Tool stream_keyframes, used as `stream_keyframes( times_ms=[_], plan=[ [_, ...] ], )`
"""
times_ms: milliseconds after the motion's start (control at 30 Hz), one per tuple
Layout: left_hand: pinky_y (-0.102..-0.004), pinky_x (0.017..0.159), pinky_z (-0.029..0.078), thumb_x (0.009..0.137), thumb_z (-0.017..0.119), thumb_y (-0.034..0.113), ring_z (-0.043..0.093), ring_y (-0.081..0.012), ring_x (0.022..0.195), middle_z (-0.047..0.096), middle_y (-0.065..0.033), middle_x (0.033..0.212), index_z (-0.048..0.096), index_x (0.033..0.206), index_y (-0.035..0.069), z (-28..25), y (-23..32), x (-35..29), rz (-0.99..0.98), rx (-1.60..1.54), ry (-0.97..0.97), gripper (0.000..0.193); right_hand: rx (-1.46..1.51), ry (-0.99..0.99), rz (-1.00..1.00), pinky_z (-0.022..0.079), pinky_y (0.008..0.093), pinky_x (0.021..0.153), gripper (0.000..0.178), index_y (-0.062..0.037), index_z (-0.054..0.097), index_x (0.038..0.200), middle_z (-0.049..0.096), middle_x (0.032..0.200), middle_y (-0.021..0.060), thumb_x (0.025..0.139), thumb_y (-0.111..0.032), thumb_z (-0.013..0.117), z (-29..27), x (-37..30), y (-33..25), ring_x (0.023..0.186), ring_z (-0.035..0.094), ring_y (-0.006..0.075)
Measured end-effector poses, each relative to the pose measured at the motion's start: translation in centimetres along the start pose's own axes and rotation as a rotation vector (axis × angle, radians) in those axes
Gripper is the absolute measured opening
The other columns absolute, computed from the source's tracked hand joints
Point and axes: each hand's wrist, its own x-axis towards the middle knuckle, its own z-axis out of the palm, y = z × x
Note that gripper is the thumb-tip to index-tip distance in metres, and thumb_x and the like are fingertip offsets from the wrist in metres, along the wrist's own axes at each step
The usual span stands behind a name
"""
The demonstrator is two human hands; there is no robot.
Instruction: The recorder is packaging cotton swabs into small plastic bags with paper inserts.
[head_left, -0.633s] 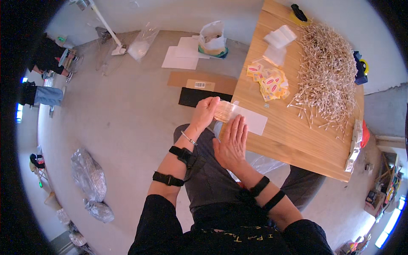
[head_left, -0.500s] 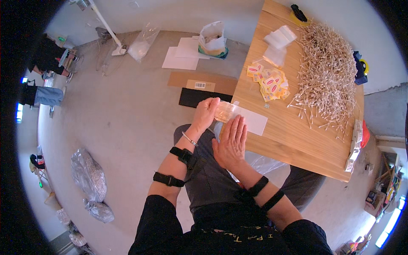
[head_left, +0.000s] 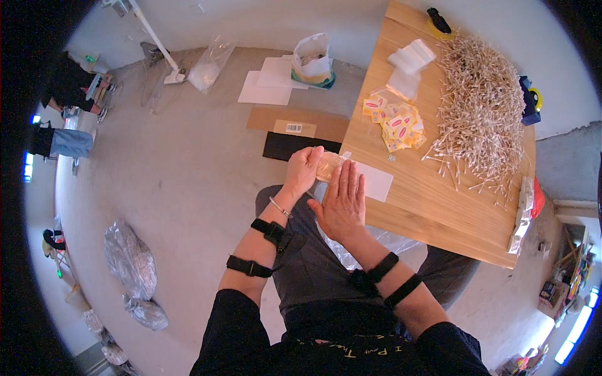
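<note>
At the table's left edge, my left hand grips the end of a small clear bag of cotton swabs. My right hand lies flat with its fingers stretched out, the fingertips over the bag's other end. Beneath those fingers a white card rests on the tabletop. Further along sits a pile of yellow and white printed labels, with a stack of clear plastic bags beyond it. A large heap of loose cotton swabs covers the table's right side.
The wooden table has a white power strip along its near right edge. Cardboard, a black strip and an open white bag lie on the floor. Other people are far off left.
My right hand has shifted slightly up, its fingers now reaching further over the bag's end. My left hand keeps its hold, nearly still.
</note>
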Motion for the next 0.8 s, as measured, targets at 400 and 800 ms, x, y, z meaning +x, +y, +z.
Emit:
stream_keyframes(
  times_ms=[400, 800],
  plan=[
    [-0.0329, 0.055, 0.044, 0.090, 0.057, 0.035, 0.053, -0.0141, 0.057, 0.058, -0.0099, 0.061, 0.060, 0.073, -0.003, 0.4, 0.0, 0.0, -0.071, -0.197, -0.010, 0.042, 0.119, 0.030, -0.005, 0.004, 0.0501, 0.113, 0.088, 0.0114, 0.022, 0.138, 0.016, 0.148, 0.0288, 0.085, -0.053, 0.051, 0.2, 0.4, 1.0, 0.140, 0.007, 0.0399],
    [-0.0321, 0.054, 0.045, 0.087, 0.062, 0.031, 0.054, -0.0124, 0.056, 0.061, -0.0108, 0.062, 0.062, 0.074, -0.004, 0.9, 0.4, 0.0, -0.024, -0.104, 0.052, 0.037, 0.059, 0.020, -0.011, 0.004, 0.0499, 0.113, 0.088, 0.0116, 0.024, 0.138, 0.017, 0.148, 0.0277, 0.086, -0.054, 0.048, -0.1, 1.1, 0.9, 0.141, 0.008, 0.0376]
  ],
)
